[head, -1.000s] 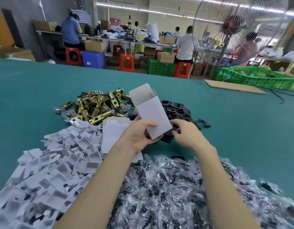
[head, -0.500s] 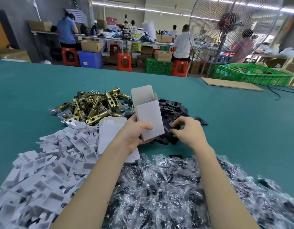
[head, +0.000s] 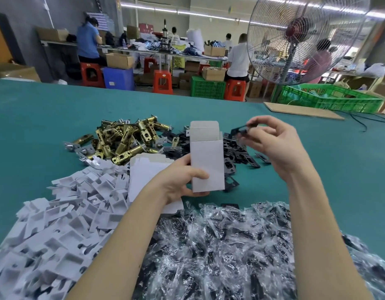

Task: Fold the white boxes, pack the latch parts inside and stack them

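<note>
My left hand (head: 182, 180) grips the upright white box (head: 206, 163), top flap open. My right hand (head: 273, 144) pinches what looks like a black plate (head: 238, 131) beside that opening.

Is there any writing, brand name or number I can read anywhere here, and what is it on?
None can be read.
White box in the left hand: blank.
Black plate in the right hand: no marking visible.
Red sign on the far wall: has marks, too blurred to read.
Label on the blue bin: too small to read.
Yellow sheet under the far bench: print too blurred to read.
</note>
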{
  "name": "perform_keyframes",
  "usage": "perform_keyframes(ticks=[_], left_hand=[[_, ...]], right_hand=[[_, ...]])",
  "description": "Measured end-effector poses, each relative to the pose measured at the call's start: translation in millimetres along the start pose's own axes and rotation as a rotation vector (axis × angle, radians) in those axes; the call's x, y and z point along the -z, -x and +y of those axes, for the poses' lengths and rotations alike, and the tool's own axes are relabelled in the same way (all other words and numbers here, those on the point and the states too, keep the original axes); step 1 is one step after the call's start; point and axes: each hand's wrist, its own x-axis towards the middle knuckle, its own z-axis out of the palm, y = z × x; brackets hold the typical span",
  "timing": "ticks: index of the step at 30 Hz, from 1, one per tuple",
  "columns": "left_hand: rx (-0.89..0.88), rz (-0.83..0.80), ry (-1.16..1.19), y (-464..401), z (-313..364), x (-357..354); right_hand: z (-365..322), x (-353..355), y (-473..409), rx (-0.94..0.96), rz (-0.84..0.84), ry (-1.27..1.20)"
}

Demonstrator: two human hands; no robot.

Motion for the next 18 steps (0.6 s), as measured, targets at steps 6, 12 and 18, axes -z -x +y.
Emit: perform_keyframes(ticks=[6, 12, 18], left_hand=[[0.076, -0.146, -0.046, 4.8, 2.3, -1.7], [0.118, -0.236, -0.072, 10.2, 3.0, -1.7], [0.104, -0.308, -0.089, 10.3, 0.0, -4.2]], right_hand=[[-12.5, -0.5, 5.8, 0.045, 0.011, 0.174], [-13.4, -0.1, 4.9, -0.086, 0.023, 0.097], [-17.3, 7.7, 11.3, 0.097, -0.023, 0.402]])
